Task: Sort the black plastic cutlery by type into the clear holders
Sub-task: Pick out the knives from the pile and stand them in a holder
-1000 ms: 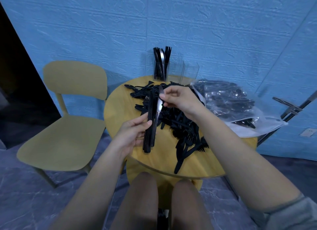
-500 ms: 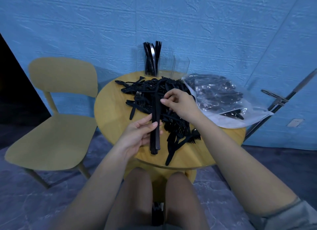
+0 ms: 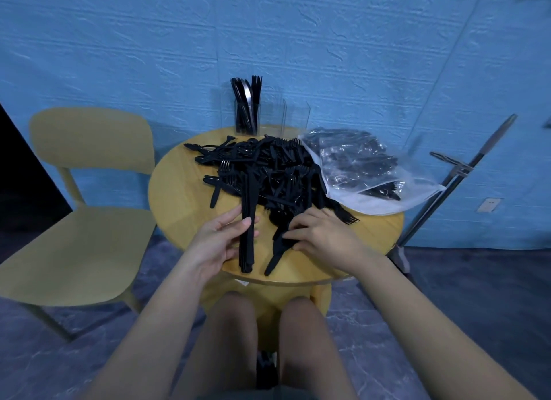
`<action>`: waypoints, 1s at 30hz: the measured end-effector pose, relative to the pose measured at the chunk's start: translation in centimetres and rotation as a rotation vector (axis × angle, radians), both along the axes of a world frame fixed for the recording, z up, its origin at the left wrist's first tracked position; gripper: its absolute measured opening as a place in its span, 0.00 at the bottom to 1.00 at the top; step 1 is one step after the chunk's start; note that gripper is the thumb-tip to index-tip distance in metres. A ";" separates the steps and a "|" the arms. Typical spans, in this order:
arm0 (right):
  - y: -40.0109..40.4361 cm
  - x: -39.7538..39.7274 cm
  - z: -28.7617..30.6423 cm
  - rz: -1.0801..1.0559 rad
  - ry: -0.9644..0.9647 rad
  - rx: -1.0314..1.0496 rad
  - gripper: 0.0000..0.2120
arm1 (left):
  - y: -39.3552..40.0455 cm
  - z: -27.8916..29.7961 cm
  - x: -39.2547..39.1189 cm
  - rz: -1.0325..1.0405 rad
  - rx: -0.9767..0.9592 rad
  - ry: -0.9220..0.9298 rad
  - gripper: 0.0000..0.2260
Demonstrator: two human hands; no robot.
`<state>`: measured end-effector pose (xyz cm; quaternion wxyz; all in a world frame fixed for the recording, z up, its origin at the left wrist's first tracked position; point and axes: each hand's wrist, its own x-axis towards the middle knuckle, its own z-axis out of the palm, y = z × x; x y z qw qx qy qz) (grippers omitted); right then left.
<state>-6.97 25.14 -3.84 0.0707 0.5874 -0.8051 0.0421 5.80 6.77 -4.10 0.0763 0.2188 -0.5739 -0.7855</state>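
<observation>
On the round yellow table (image 3: pixel 185 208), the left hand (image 3: pixel 217 241) gripped a bundle of knives (image 3: pixel 248 220) while the right hand (image 3: pixel 322 235) pinched another knife (image 3: pixel 275 255) at the heap's (image 3: pixel 268 173) near edge, best lifted handle-first, aligned, then carried to the holders (image 3: pixel 268 113) behind.

I see my left hand (image 3: pixel 219 238) gripping a bundle of knives (image 3: pixel 248 220) at the cutlery pile's (image 3: pixel 268 173) near edge; my right hand (image 3: pixel 320 235) pinches a knife (image 3: pixel 275 255) beside it.
</observation>
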 end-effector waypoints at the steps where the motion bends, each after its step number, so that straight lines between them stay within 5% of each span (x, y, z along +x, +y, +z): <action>1: -0.6 -0.2 -0.2 0.041 0.032 -0.029 0.12 | -0.1 0.0 0.1 0.004 -0.007 -0.001 0.23; 16: -9.6 -4.1 0.3 0.028 0.094 -0.130 0.07 | -2.6 -0.1 0.8 0.138 0.002 -0.002 0.23; 20: -10.0 -3.8 0.6 -0.011 0.029 -0.080 0.16 | -2.7 -0.2 0.5 0.133 0.015 0.005 0.24; 24: -7.4 -3.6 2.0 0.032 -0.125 -0.172 0.11 | -2.7 -0.3 0.2 0.123 0.030 0.010 0.25; 30: -7.3 -2.4 2.7 0.172 -0.109 0.319 0.16 | -2.8 -0.3 0.1 0.115 0.029 0.006 0.25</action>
